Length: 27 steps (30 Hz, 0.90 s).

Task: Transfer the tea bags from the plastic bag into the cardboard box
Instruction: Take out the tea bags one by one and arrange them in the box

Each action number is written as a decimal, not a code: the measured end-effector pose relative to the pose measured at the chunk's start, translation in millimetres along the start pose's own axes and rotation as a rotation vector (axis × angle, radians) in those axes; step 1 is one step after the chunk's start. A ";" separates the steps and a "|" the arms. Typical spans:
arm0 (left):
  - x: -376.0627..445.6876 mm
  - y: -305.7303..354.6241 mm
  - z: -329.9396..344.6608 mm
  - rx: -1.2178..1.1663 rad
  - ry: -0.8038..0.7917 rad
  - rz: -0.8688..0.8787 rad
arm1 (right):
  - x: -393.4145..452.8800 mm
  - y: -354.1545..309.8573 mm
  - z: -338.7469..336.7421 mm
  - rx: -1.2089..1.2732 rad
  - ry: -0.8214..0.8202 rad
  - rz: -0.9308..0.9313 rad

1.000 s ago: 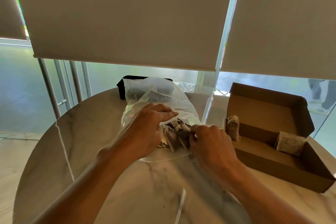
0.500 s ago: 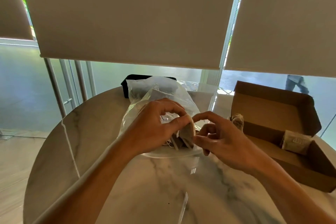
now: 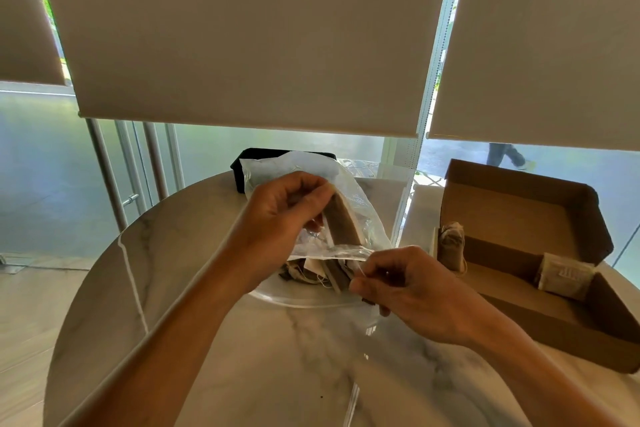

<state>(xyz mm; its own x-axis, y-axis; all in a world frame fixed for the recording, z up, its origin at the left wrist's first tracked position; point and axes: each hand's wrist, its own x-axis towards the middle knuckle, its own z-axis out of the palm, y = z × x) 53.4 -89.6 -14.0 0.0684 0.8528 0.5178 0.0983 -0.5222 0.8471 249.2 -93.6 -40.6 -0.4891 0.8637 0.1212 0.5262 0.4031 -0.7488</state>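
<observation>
A clear plastic bag [image 3: 360, 208] lies on the round marble table [image 3: 277, 357], with several tea bags [image 3: 311, 270] spilling from its mouth. My left hand [image 3: 284, 215] pinches one brown tea bag [image 3: 344, 222] and holds it up above the bag's mouth. My right hand [image 3: 405, 284] pinches a thin white string by the pile at the mouth. The open cardboard box [image 3: 519, 218] stands at the right. One tea bag [image 3: 450, 243] leans at its left wall and another [image 3: 561, 274] lies inside.
A black object [image 3: 242, 166] sits behind the plastic bag at the table's far edge. Roller blinds hang over the glass wall ahead. A person's legs [image 3: 502, 154] pass outside beyond the box.
My left hand has lifted the brown tea bag up out of the bag's mouth. My right hand has dropped lower and to the right, now pinching the string.
</observation>
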 end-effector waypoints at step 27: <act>-7.2 -1.2 31.6 0.093 -0.025 -0.031 | -1.3 -18.4 -7.3 0.274 0.331 -0.142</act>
<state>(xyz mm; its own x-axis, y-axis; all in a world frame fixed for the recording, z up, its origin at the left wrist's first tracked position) 84.2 -95.3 -22.5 0.0881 0.8689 0.4871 0.1928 -0.4946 0.8474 245.2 -99.9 -22.2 -0.2708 0.8736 0.4043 0.2445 0.4686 -0.8489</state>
